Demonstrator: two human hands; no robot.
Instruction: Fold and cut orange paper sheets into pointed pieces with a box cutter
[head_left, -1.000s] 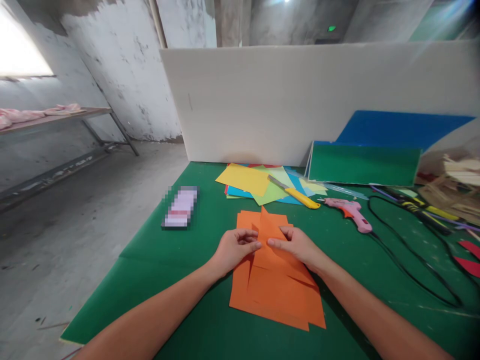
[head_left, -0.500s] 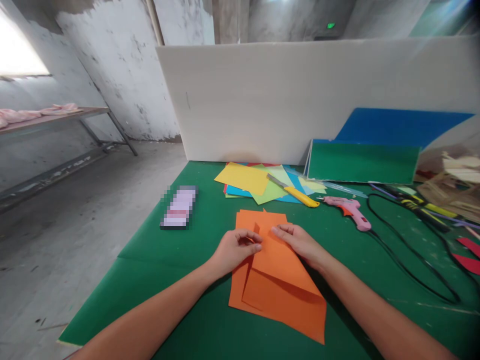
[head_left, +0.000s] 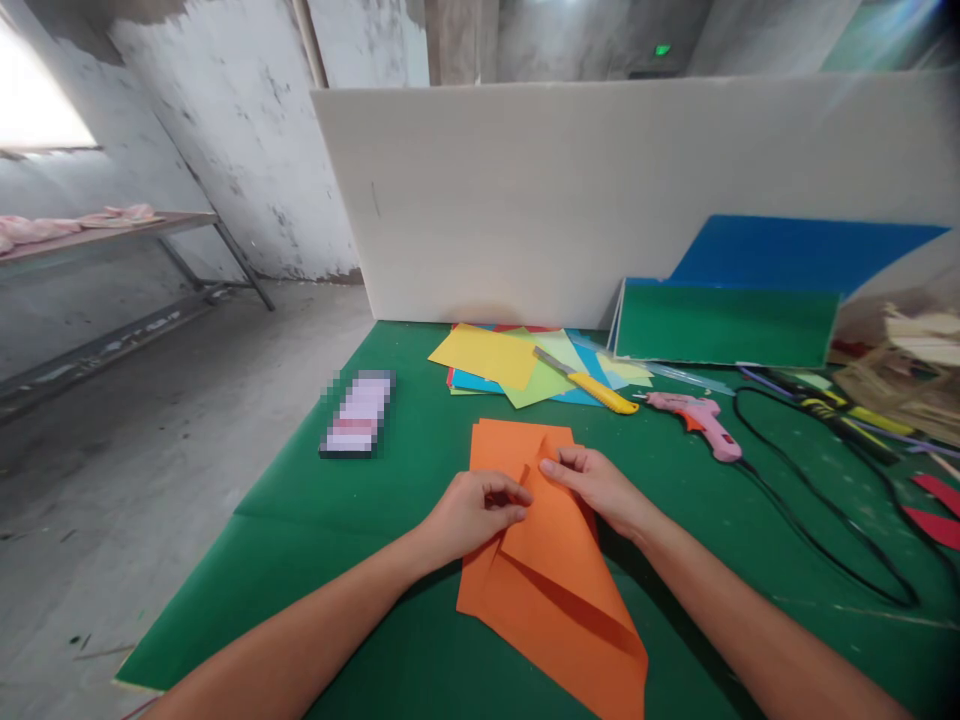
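Observation:
Several orange paper sheets (head_left: 551,590) lie stacked on the green table in front of me, the top one lifted and curling over. My left hand (head_left: 476,515) is closed in a pinch on the left edge of the raised sheet. On the right, my right hand (head_left: 596,487) grips the same sheet near its upper right corner, thumb on top and fingers behind. The sheet's far edge bends up between the two hands. My fingertips partly hide its edges.
Beyond the orange paper lie coloured sheets (head_left: 480,355) with a yellow utility knife (head_left: 600,390) on top. A pink glue gun (head_left: 701,420) with a black cord sits to the right. A pixelated phone-like object (head_left: 358,412) is at left. A white board (head_left: 525,200) stands behind.
The lifted orange sheet has curled more and its far edge now bends up. My left hand has moved slightly right and nearer. The lower sheet's near corner has swung closer to me.

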